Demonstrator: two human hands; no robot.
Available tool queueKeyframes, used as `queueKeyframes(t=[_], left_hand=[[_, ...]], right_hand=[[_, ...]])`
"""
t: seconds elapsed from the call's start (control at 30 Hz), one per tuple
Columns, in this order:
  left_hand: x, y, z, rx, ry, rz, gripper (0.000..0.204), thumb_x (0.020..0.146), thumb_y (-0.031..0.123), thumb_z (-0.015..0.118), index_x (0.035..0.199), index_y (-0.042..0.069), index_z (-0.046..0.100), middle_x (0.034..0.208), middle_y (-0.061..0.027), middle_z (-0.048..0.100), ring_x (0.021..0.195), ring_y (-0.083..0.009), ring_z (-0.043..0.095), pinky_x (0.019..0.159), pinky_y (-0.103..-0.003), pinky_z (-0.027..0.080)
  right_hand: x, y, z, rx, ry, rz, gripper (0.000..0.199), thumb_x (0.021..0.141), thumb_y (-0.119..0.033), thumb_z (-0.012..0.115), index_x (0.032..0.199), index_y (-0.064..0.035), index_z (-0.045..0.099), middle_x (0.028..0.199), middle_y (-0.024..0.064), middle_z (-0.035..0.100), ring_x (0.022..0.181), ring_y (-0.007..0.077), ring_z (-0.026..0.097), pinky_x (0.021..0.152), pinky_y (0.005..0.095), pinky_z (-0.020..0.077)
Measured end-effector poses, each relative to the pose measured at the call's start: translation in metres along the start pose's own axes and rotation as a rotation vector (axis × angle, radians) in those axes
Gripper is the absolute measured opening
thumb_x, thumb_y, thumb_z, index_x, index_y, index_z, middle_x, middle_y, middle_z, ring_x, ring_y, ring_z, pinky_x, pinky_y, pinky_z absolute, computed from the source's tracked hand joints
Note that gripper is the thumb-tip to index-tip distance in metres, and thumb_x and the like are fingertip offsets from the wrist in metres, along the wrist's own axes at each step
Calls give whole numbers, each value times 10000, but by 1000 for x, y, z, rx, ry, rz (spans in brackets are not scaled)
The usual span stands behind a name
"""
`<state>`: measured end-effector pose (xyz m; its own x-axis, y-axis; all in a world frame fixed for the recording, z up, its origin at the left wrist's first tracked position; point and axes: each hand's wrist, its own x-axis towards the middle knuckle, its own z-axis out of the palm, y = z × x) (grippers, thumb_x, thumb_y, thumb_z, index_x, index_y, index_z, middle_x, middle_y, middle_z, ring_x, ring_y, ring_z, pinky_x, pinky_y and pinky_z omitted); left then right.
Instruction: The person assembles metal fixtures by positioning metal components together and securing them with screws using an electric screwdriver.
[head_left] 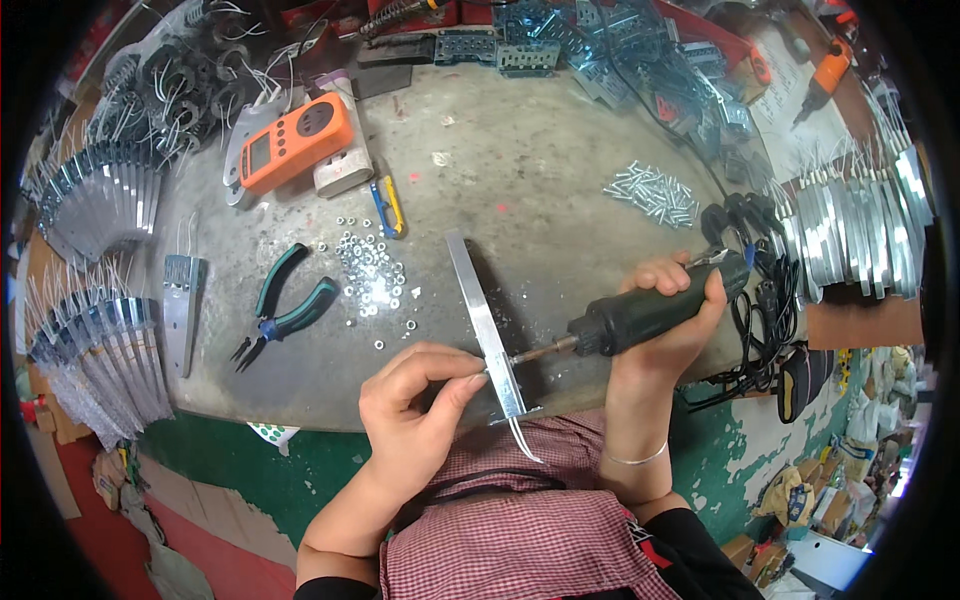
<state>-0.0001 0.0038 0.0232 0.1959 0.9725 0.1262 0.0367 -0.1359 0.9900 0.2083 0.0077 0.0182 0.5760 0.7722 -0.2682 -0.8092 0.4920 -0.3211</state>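
Observation:
Near the table's front edge, a narrow metal strip (478, 310) stands on its edge, two white wires trailing from its near end. My left hand (415, 400) is closed in a pinch against the strip's left side; whatever is between the thumb and finger is too small to make out. Wrapped in my right hand (668, 325) is a black electric screwdriver (625, 322), held level. Its bit meets the right side of the strip, opposite my left fingertips. Small nuts (372, 275) lie scattered to the left, and a heap of screws (655, 193) lies farther right.
Green-handled pliers (295, 312), a box cutter (387, 208) and an orange meter (297, 143) lie on the left. Rows of finished-looking strips (100, 345) line the left edge, more strips (850, 235) the right. Black cables (765, 300) coil beside my right hand. Metal brackets (527, 57) pile at the back.

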Motion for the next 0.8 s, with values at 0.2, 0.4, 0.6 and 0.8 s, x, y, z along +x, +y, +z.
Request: queueKeyframes(t=[0.2,0.4,0.6,0.8], left_hand=[[-2,1,3,96,18,104,76,711,-56,655,762,-30,604,765,-116,628,691,-182,602,617,-258,466],[1,-1,3,137,12,144,93,696,-84,629,756,-23,592,764,-119,624,681,-188,606,602,-246,467],[-3,-2,-4,85,34,16,70,695,-62,644,734,-27,598,770,-112,631,700,-180,603,641,-264,471],[27,12,-57,760,91,313,270,658,-31,655,924,-10,615,937,-134,627,904,-268,593,817,-335,448]], right_hand=[[-2,-2,0,35,-24,13,276,839,-365,508,901,-101,457,683,-36,432,627,87,448,681,252,407],[-5,-1,4,38,-77,-47,273,836,-382,511,868,-114,470,665,-40,421,605,82,419,642,246,386],[1,9,-2,72,-160,22,293,837,-329,543,932,-55,499,666,-24,431,616,95,448,628,251,421],[0,-3,-5,38,-70,-35,314,848,-364,488,976,-78,478,679,-24,428,631,86,443,653,245,421]])
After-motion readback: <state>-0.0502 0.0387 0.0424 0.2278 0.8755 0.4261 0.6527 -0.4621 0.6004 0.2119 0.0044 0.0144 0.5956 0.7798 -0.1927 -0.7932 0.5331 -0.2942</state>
